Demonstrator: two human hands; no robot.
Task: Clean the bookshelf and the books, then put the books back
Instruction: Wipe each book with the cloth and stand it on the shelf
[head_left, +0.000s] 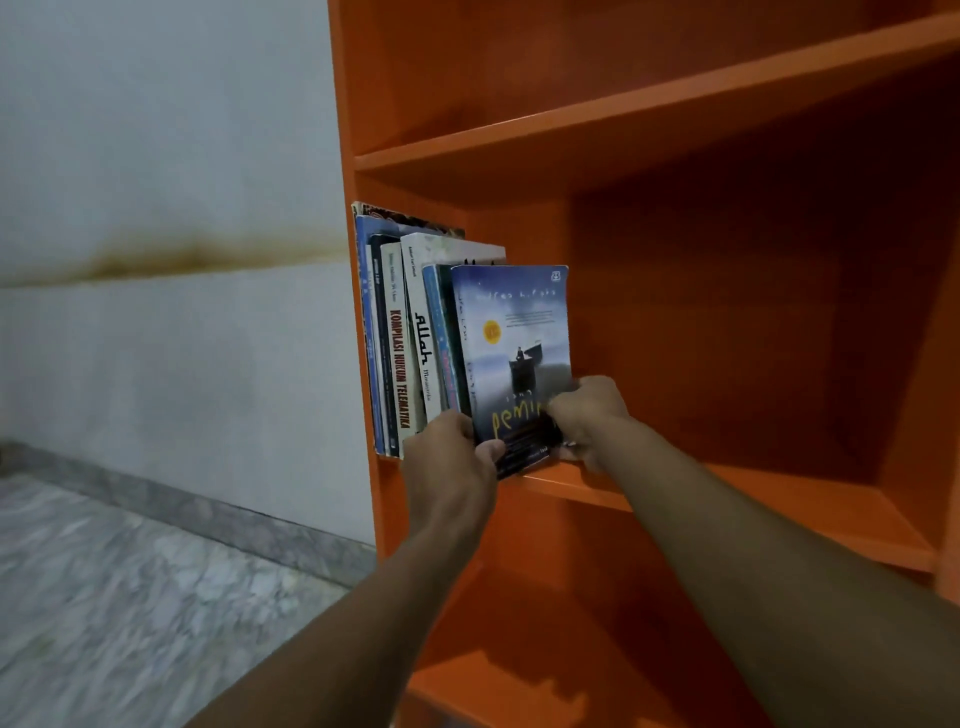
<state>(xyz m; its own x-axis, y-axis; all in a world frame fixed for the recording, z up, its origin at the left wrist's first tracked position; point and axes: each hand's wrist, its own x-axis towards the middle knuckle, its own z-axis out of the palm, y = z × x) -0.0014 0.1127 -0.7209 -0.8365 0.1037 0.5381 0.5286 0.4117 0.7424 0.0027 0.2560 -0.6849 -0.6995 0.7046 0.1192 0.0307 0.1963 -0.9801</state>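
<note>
Two bare forearms, reaching in from the lower edge.

Left hand (451, 448): grips the lower spine corner of the blue paperback (514, 338), thumb laid across the cover.

Right hand (592, 415): fingers curled round the same book's lower outer edge.

Blue paperback: upright, cover facing out, tilted slightly. It shows a dusky blue sky, a small yellow disc, a dark figure on a pier, and a yellow handwritten title partly hidden by the hands. Its bottom edge is at the front of the middle shelf, at the right end of the row of books (400, 338).

Row of books: upright, spines out, packed against the left side panel.

Bookshelf (675, 130): bright orange.

Wall (156, 338): pale, with a brown stain (171, 260).

Floor (104, 597): grey marble pattern.
</note>
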